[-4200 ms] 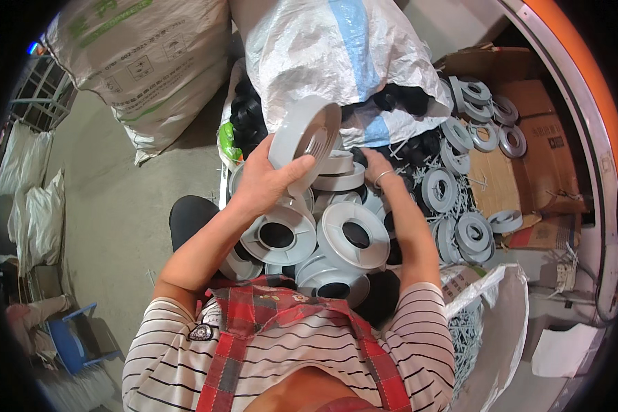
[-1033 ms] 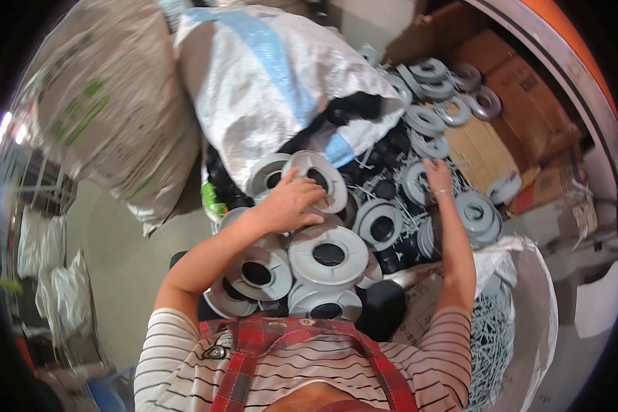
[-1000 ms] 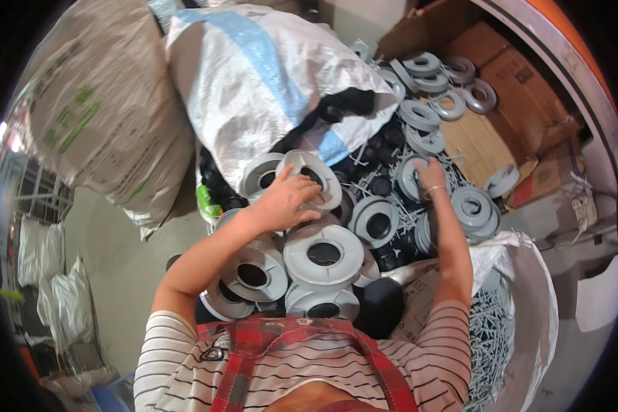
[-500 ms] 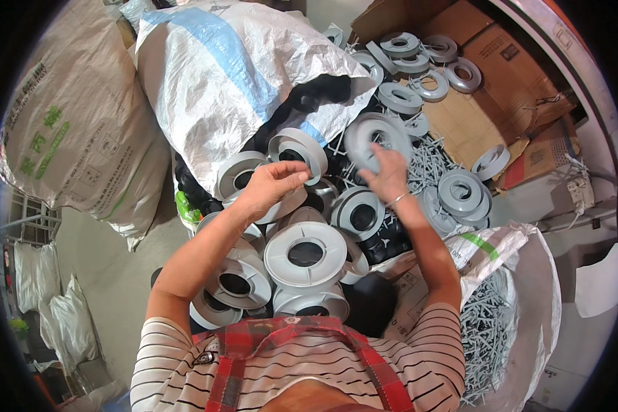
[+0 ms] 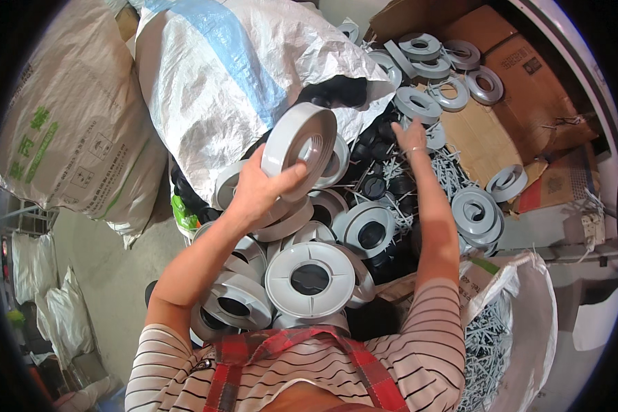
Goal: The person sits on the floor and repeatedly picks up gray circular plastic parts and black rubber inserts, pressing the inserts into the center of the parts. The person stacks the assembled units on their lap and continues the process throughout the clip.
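A light grey plastic ring (image 5: 276,146) stands on edge in my left hand (image 5: 257,196), whose thumb and fingers grip its rim. My right hand (image 5: 410,137) reaches far forward with thumb and fingers apart, at the near edge of another grey ring (image 5: 419,105). Its fingertips are partly hidden, and I cannot tell whether they touch that ring. Below my left hand, several grey rings are heaped near my lap, one of them a ribbed flanged ring (image 5: 310,279) facing up. Black round plastic parts (image 5: 373,186) lie between my hands among loose grey sticks (image 5: 446,167).
A large white woven sack (image 5: 213,82) with a blue stripe spills black parts at the front. More sacks (image 5: 82,130) stand left. Grey rings lie on an opened cardboard box (image 5: 474,130) at far right. An open sack (image 5: 529,323) of grey sticks stands near right.
My left hand has taken hold of a grey ring. The ring at my right hand earlier is no longer there, and that hand has reached farther forward and right.
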A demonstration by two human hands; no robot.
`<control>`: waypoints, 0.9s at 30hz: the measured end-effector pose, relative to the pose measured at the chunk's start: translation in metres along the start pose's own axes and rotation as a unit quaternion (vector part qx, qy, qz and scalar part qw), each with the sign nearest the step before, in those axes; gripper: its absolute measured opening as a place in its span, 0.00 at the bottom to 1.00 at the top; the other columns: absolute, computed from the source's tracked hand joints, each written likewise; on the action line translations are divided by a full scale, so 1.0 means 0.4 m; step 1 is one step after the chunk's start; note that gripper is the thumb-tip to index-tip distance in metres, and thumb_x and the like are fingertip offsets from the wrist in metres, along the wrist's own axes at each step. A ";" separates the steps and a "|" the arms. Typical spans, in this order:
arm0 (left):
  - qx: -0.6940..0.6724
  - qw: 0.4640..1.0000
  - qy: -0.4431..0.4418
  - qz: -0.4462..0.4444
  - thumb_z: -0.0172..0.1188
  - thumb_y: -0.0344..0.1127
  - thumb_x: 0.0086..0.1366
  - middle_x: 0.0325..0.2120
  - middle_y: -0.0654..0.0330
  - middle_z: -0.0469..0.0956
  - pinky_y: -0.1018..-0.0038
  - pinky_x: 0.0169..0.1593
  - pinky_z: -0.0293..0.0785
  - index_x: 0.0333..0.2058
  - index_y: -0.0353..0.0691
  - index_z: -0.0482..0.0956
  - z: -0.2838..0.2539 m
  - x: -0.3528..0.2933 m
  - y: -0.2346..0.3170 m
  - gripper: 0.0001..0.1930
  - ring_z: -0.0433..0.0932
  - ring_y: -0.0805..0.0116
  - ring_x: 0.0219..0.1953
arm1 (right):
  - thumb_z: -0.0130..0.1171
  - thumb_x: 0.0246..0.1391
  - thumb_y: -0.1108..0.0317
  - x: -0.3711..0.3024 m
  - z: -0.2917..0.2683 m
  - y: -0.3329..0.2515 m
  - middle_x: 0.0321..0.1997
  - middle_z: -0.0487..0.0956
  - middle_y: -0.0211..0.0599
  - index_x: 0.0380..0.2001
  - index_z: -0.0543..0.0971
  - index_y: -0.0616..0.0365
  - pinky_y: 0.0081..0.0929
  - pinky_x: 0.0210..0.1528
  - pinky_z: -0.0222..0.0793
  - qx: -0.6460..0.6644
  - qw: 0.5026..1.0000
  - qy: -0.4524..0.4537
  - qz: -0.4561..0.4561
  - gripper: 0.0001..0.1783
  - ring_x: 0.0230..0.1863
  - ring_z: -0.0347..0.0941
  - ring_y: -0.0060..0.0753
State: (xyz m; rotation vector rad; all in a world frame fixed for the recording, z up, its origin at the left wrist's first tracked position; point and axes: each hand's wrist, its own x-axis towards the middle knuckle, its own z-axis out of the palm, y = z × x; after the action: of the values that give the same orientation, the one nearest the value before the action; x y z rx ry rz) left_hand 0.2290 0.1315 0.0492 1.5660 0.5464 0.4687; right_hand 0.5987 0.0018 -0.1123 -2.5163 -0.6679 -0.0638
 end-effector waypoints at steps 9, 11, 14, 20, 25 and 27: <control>-0.095 0.995 -0.015 -0.041 0.69 0.49 0.54 0.35 0.59 0.78 0.74 0.44 0.72 0.48 0.34 0.71 -0.043 -0.064 -0.001 0.30 0.75 0.72 0.39 | 0.71 0.34 0.48 -0.071 0.033 -0.002 0.47 0.75 0.54 0.52 0.62 0.60 0.48 0.54 0.65 -0.108 0.987 -0.081 0.088 0.46 0.52 0.71 0.58; -0.081 0.996 -0.001 -0.038 0.68 0.50 0.55 0.33 0.60 0.78 0.74 0.43 0.71 0.48 0.34 0.71 -0.041 -0.085 0.007 0.29 0.74 0.73 0.38 | 0.70 0.35 0.49 -0.143 0.028 0.014 0.45 0.76 0.54 0.54 0.62 0.55 0.48 0.52 0.67 -0.176 0.979 -0.098 0.034 0.44 0.48 0.73 0.57; -0.078 0.994 -0.036 -0.064 0.65 0.52 0.57 0.32 0.61 0.77 0.75 0.42 0.72 0.47 0.35 0.71 -0.057 -0.114 0.031 0.29 0.73 0.73 0.37 | 0.65 0.40 0.48 -0.256 -0.023 0.001 0.42 0.78 0.52 0.47 0.73 0.54 0.47 0.46 0.70 -0.162 0.981 -0.104 -0.013 0.32 0.44 0.75 0.55; -0.150 0.985 -0.013 -0.079 0.63 0.45 0.61 0.35 0.61 0.76 0.72 0.42 0.74 0.49 0.35 0.67 -0.050 -0.204 0.113 0.25 0.75 0.74 0.39 | 0.61 0.43 0.66 -0.326 -0.142 -0.032 0.28 0.80 0.49 0.30 0.82 0.64 0.37 0.38 0.73 0.129 0.982 -0.095 -0.102 0.12 0.32 0.77 0.49; -0.190 0.978 -0.010 -0.085 0.58 0.42 0.65 0.44 0.59 0.77 0.69 0.49 0.74 0.53 0.34 0.68 -0.022 -0.279 0.121 0.23 0.76 0.69 0.46 | 0.59 0.43 0.78 -0.489 -0.336 -0.345 0.17 0.77 0.33 0.26 0.78 0.67 0.20 0.23 0.71 0.399 0.886 -0.220 -0.086 0.04 0.17 0.74 0.21; -0.263 0.961 -0.032 -0.081 0.62 0.42 0.63 0.43 0.58 0.76 0.71 0.47 0.75 0.50 0.32 0.70 -0.016 -0.298 0.090 0.23 0.76 0.71 0.42 | 0.61 0.44 0.76 -0.555 -0.381 -0.425 0.17 0.76 0.33 0.25 0.76 0.65 0.20 0.19 0.68 0.379 0.881 -0.260 -0.112 0.05 0.16 0.73 0.19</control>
State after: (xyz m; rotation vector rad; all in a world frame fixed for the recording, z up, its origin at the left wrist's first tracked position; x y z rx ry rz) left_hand 0.1322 0.0635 0.0889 1.0143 0.4490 0.3954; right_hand 0.3370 -0.0495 0.0615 -1.6749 -0.9591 0.6851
